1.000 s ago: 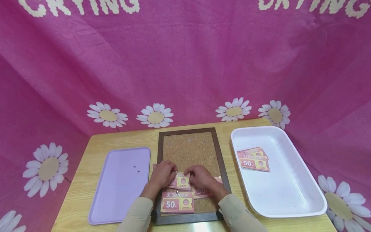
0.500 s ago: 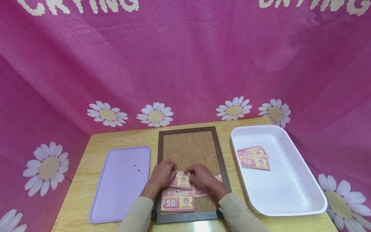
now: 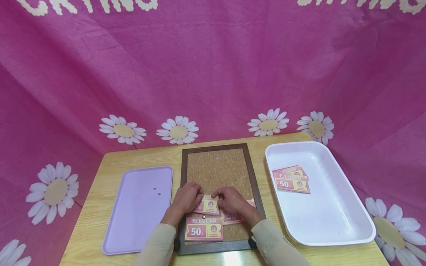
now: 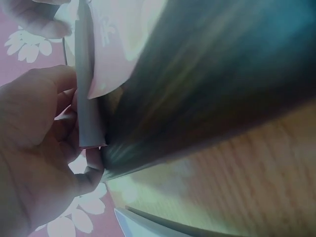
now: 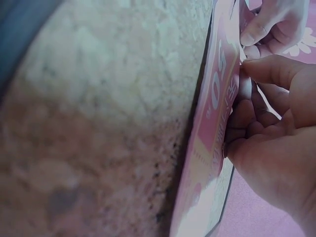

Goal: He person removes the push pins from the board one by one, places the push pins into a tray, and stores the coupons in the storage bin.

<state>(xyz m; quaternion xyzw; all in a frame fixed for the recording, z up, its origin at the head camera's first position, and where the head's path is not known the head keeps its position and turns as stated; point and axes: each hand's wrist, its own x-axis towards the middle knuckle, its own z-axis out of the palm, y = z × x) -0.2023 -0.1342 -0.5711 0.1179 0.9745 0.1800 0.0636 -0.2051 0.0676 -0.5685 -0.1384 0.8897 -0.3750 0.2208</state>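
On a cork board (image 3: 217,171) with a dark frame lie several pink and yellow coupons marked 50. Both hands hold the uppermost coupon stack (image 3: 209,207) between them. My left hand (image 3: 186,198) grips its left side with curled fingers; a stack edge (image 4: 88,108) shows beside those fingers in the left wrist view. My right hand (image 3: 232,202) pinches the upper right corner with thumb and fingertips. Below lies another coupon stack (image 3: 203,231) with a small round pin (image 3: 203,217) at its top edge. A third coupon (image 3: 233,218) is partly under the right hand.
To the left is a purple tray (image 3: 136,214) with two tiny dark pieces (image 3: 157,191) on it. A white tub (image 3: 327,207) stands right, holding overlapping coupons (image 3: 292,183). All stand on a wooden table (image 3: 156,157) before a pink flowered cloth (image 3: 213,74).
Both hands keep almost the same place on the upper coupon stack, with slight finger shifts. The whole head view has drifted a little upward.
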